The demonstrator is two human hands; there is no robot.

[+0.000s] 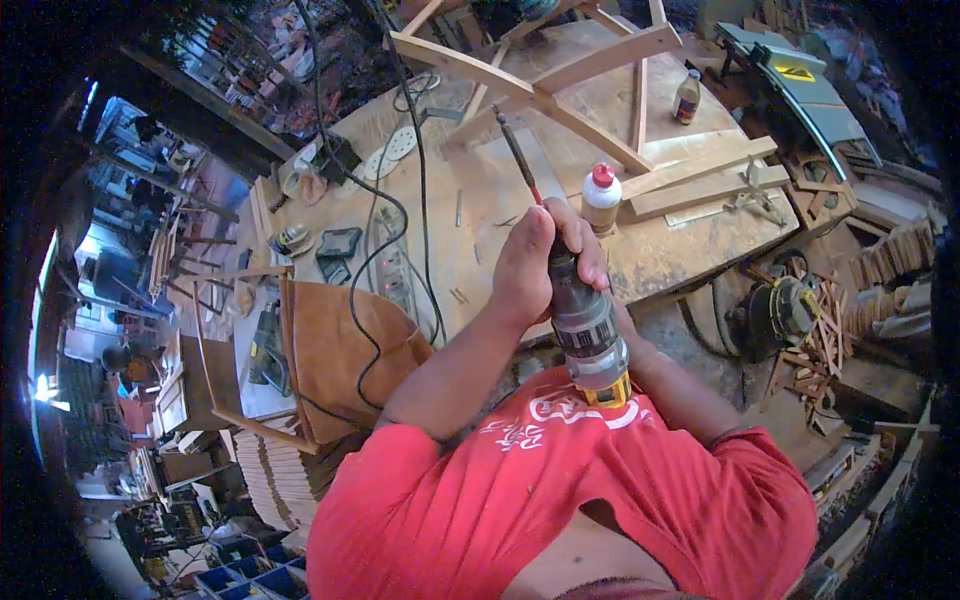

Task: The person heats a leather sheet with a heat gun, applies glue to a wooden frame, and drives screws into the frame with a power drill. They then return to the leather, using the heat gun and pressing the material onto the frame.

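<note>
A power drill (585, 325) with a black and grey body and a yellow end is held close to my chest. Its long thin bit (517, 155), banded red near the base, points away over the workbench. My left hand (525, 265) is closed around the drill's front end, thumb along the near side. The fingers of my right hand (590, 255) wrap the same front part from the other side; the rest of that hand is partly behind the drill. Beyond stands a wooden frame (540, 95) of crossed curved pieces. A white bottle with a red cap (601, 195) stands just past my hands.
The wooden workbench (650, 270) carries loose boards (710, 185), a small brown bottle (687, 97), sanding discs (400, 143) and a power strip (395, 275). Black cables (405, 215) hang across the left side. A brown-covered seat (350, 340) stands at left; a machine (785, 310) sits at right.
</note>
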